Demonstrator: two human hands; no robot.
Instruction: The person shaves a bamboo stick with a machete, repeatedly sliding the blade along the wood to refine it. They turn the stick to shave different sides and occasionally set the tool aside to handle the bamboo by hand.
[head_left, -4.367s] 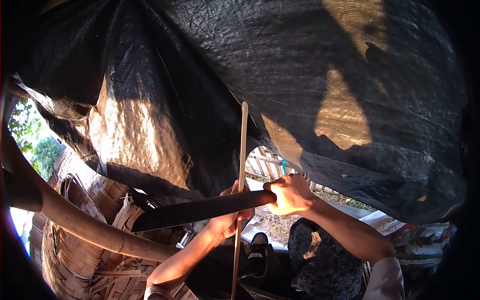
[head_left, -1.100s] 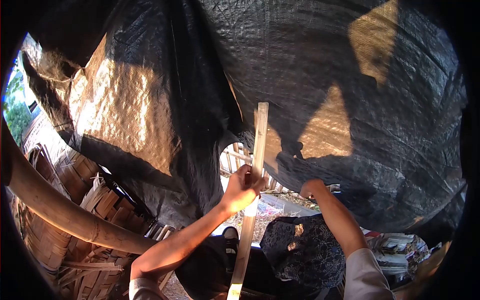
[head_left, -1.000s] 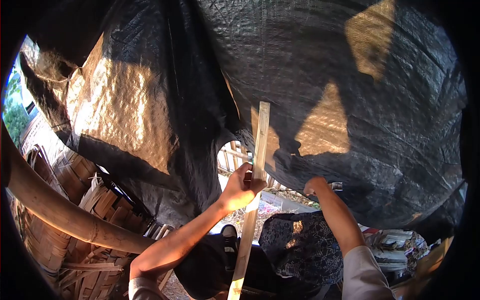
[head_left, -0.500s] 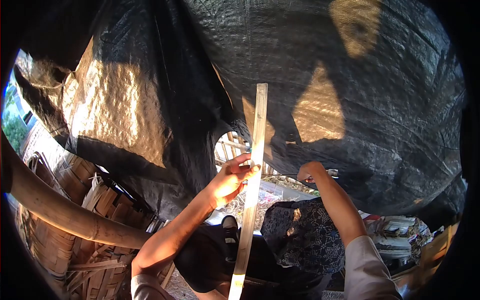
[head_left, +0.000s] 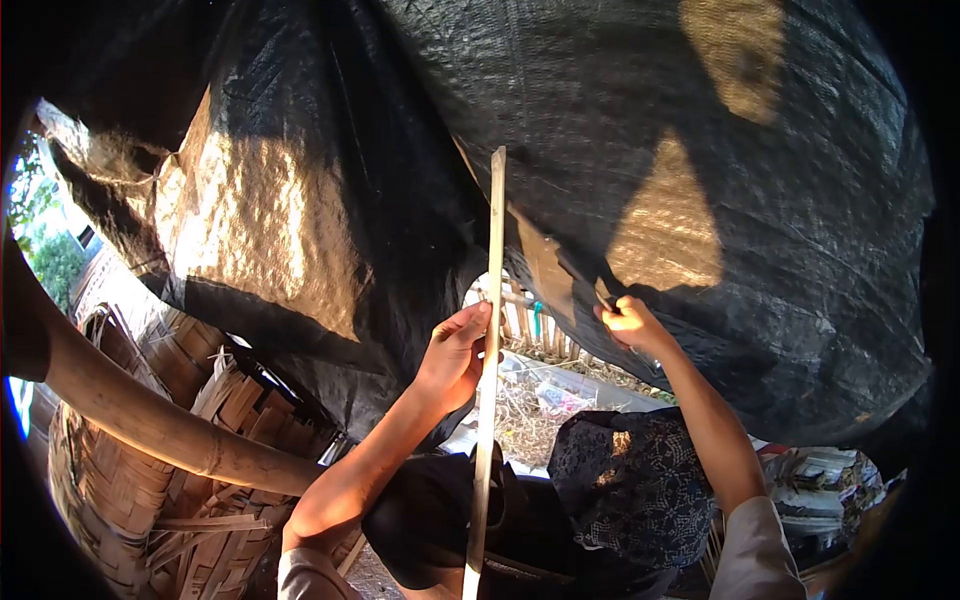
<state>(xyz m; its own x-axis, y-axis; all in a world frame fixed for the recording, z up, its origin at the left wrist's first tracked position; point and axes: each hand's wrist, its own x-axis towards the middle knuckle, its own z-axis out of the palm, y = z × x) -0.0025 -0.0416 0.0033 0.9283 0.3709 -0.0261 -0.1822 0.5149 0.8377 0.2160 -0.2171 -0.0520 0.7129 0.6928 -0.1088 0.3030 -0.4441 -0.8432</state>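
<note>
My left hand point(head_left: 455, 355) pinches a long, pale strip of bamboo or wood point(head_left: 487, 430) between thumb and fingers. The strip stands nearly upright, its top end in front of the black tarp and its lower end down by my legs. To the right, my right hand point(head_left: 638, 328) is closed round a knife point(head_left: 604, 294). The short visible part of its blade points up and left, apart from the strip; the handle is mostly hidden in my fist. A dark patterned cloth point(head_left: 630, 490) lies over my leg below the right forearm.
A large black tarp point(head_left: 560, 90) hangs in front, sunlit in patches. Along the left runs a thick bamboo pole point(head_left: 190, 430), with woven bamboo baskets point(head_left: 110, 490) behind it. Slatted fencing point(head_left: 520, 315) and straw-littered ground point(head_left: 530, 425) show through the gap under the tarp.
My right hand has risen slightly and turned, so the knife blade now points upward instead of left towards the strip. The strip has turned narrower side to view, its top shifted left.
</note>
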